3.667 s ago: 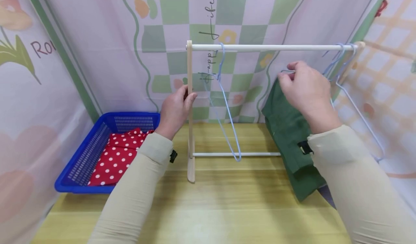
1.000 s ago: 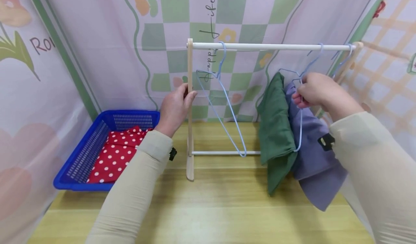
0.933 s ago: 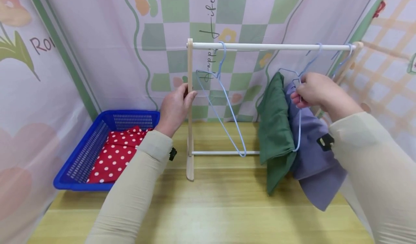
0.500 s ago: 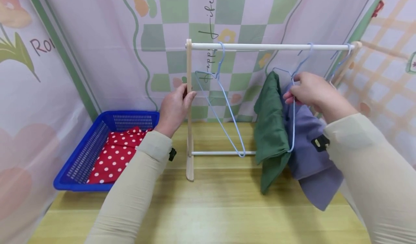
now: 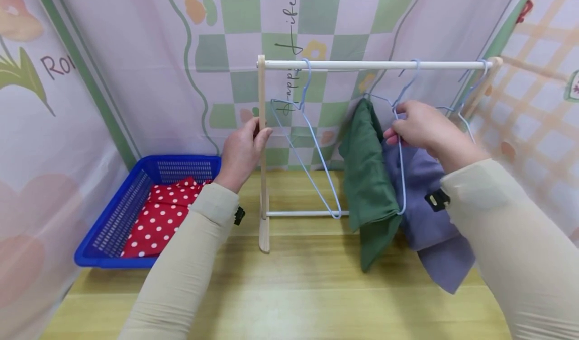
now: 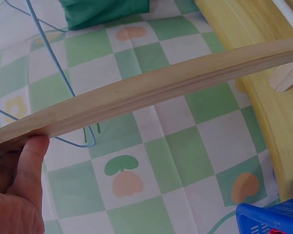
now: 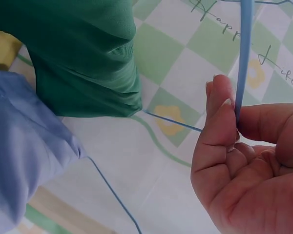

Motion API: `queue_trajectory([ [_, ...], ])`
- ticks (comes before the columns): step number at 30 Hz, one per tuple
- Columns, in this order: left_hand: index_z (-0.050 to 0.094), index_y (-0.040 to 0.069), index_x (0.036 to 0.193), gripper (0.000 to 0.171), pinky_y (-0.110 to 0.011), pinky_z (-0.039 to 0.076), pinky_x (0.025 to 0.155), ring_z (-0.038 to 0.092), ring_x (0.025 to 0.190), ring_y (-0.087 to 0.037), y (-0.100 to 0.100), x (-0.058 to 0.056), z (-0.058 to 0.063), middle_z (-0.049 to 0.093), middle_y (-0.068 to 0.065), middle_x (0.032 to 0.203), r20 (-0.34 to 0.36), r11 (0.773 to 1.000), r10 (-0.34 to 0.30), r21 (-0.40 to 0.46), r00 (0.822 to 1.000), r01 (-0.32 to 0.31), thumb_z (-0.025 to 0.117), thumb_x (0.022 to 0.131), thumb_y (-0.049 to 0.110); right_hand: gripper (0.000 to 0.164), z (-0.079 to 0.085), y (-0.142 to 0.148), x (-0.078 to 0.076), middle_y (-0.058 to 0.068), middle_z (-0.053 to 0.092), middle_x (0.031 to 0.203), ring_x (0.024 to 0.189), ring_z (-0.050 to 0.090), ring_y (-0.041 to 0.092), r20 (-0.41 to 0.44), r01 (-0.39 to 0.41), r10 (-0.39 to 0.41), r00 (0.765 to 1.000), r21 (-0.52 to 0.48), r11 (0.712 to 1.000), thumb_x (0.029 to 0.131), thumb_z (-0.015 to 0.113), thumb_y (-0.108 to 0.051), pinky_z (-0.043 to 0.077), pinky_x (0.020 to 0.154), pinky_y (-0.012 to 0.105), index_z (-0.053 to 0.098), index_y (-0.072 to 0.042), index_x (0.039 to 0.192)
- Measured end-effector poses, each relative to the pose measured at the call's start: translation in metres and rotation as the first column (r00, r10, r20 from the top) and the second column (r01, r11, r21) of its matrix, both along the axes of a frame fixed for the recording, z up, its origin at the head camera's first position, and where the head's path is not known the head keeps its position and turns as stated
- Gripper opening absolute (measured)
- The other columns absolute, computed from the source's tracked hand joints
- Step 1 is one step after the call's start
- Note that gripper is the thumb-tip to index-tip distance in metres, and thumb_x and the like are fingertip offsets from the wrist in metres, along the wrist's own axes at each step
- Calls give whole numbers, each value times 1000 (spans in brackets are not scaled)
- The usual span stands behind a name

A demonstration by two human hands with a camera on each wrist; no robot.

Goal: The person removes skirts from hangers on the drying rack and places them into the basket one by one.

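Observation:
My left hand (image 5: 243, 151) grips the upright wooden post (image 5: 262, 179) of a small clothes rack, thumb on the near side. My right hand (image 5: 422, 129) pinches the near sloping side of a light blue hanger (image 5: 402, 179), whose hook sits over the white top rail (image 5: 353, 65). From this hanger hangs a green garment (image 5: 368, 174), draped over its far side. Just behind it, partly hidden by my right hand, is a purple garment (image 5: 429, 204); in the right wrist view the purple garment (image 7: 24, 146) hangs on a separate blue wire hanger.
A bare blue hanger (image 5: 322, 154) hangs near the rack's left end. At the left, a blue plastic basket (image 5: 104, 229) holds a red cloth with white dots (image 5: 158, 219). The rack stands on a wooden table (image 5: 294, 289) before a printed backdrop.
My right hand has slid the hanger with the green garment leftward along the rail, away from the rightmost hook. The purple garment now shows more. My left hand stays on the post.

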State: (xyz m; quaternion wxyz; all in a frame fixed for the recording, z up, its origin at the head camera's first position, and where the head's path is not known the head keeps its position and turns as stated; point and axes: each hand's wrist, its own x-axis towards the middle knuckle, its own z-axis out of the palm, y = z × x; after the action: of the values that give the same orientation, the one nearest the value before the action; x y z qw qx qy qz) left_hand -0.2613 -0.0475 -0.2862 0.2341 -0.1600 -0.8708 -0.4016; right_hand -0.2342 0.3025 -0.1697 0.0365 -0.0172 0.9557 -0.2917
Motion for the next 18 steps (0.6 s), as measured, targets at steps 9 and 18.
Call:
queue_trajectory([
  [9,66,6,119,33,-38,56,67,63,75,-23,0,0,0,69,-9,91,-19,1000,4,-6,1000,-4,56,109,36,65,0,-9,0,5,78,93,74,70,4,-11,-17,17,1000,8,1000,104,42,-7,57,67,22,14,16,158],
  [18,66,6,120,32,-38,57,67,64,76,-23,0,1,0,69,-8,91,-9,1000,-8,8,1000,8,56,109,34,64,-1,-16,2,7,78,93,72,70,5,-19,-31,31,999,-1,1000,105,42,-7,55,64,22,15,17,158],
])
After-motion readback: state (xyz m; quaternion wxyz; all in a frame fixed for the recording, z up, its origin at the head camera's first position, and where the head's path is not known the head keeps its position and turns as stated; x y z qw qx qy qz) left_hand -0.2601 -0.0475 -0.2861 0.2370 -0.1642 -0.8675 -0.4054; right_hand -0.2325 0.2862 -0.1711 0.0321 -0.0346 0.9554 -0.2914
